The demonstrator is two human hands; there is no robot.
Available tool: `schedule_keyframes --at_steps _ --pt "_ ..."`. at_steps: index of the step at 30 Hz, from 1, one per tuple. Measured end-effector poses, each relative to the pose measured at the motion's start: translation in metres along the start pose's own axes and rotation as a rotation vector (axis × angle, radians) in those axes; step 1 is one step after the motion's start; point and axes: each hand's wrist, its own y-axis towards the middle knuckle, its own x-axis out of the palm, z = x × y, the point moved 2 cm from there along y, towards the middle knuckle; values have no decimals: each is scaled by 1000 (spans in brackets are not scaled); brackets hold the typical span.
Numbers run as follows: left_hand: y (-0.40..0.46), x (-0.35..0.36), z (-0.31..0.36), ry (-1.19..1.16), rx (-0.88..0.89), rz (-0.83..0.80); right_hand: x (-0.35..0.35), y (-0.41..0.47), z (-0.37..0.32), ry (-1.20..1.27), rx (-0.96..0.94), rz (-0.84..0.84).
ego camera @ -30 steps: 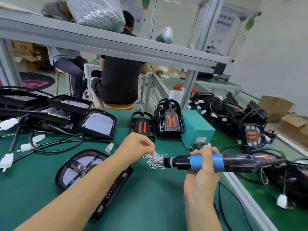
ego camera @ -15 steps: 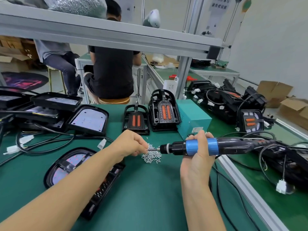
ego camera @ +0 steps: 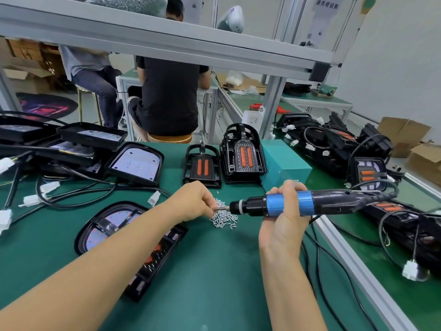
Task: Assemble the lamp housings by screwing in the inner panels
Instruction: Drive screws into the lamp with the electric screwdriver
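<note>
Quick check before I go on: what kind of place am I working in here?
Most likely a factory assembly line for lamps: green-matted benches with aluminium framing, many black lamp housings with loose wiring, a screw pile, and a corded electric screwdriver.

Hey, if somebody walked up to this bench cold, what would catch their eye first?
Probably the blue-banded electric screwdriver held level in the right hand mid-bench, its tip meeting the left hand, which pinches something small there above a heap of silver screws. Next, the two black inner panels with orange strips standing just behind, and the open lamp housing under the left forearm.
</note>
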Motion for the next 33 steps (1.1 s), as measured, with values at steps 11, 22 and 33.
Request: schedule_keyframes --at_steps 11,22,33 --pt "-2 -9 -12 -184 -62 21 2 -2 3 -6 -12 -3" --pt "3 -11 -13 -80 -17 4 6 -2 6 -35 -7 -2" --pt "-9 -15 -9 425 14 21 28 -28 -13 -108 -56 -204"
